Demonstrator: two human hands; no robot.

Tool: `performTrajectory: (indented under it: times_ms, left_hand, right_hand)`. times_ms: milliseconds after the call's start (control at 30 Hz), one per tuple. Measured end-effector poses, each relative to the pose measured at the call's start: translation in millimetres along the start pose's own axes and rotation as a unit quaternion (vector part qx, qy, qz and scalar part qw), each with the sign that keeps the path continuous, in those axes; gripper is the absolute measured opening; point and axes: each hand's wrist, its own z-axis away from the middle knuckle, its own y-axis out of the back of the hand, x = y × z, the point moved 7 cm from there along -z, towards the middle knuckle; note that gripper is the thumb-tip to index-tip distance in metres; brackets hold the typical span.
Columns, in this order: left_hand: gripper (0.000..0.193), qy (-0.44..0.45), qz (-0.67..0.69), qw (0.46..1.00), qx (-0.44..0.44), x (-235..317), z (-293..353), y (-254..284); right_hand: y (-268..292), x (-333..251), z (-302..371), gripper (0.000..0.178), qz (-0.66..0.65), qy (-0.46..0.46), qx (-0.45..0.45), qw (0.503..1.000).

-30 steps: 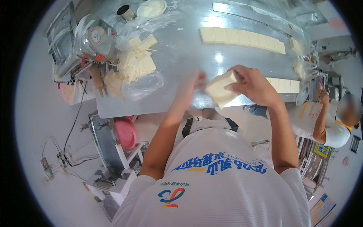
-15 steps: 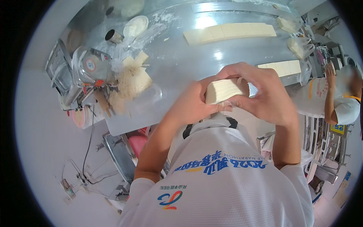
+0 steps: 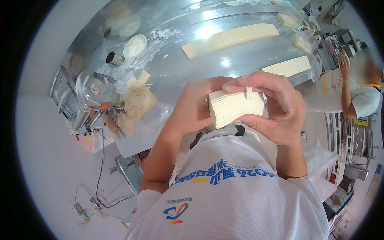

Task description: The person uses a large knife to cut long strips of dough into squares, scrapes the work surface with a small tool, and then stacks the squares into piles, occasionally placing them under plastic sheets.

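A thick stack of pale square dough wrappers (image 3: pixel 237 107) is held up in front of my chest, its layered edges facing me. My left hand (image 3: pixel 195 105) closes around its left end. Gripping the right end, my right hand (image 3: pixel 282 106) has its thumb below and its fingers over the top. A small pale strip (image 3: pixel 249 93) lies against the stack's upper edge by the right fingers; its kind is unclear. Beyond my hands, a long row of wrapper stacks (image 3: pixel 232 39) lies on the metal table (image 3: pixel 172 74), with a shorter row (image 3: pixel 289 66) at right.
At left stand a machine (image 3: pixel 96 90), a pile of dough scraps (image 3: pixel 140 100), a rolling pin (image 3: pixel 111 123), a metal cup (image 3: pixel 115 58) and a bowl of white powder (image 3: pixel 135 46). Bagged wrappers (image 3: pixel 302 42) lie at far right. A co-worker (image 3: pixel 362 98) is at the right edge.
The stack has been tipped and turned in my hands, so more of its layered edges shows. My right fingers have shifted along its top. The view has turned slightly.
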Motion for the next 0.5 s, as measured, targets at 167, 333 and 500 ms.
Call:
performTrajectory:
  times_ms: [167, 333, 500]
  left_hand:
    - [0.059, -0.033, -0.080, 0.996, -0.019, 10.1, -10.0, -2.3]
    - [0.063, -0.038, -0.088, 0.995, -0.028, 7.1, -13.6, -2.6]
    - [0.052, -0.034, -0.055, 0.997, -0.037, 12.4, -18.6, -7.9]
  right_hand:
    - [6.7, -4.4, 3.8, 0.054, -0.004, 0.030, 0.022, 0.999]
    - [9.4, -13.7, 7.0, 0.059, 0.065, 0.043, -0.059, 0.995]
    - [11.3, -13.9, 10.4, 0.058, 0.054, 0.040, -0.041, 0.997]
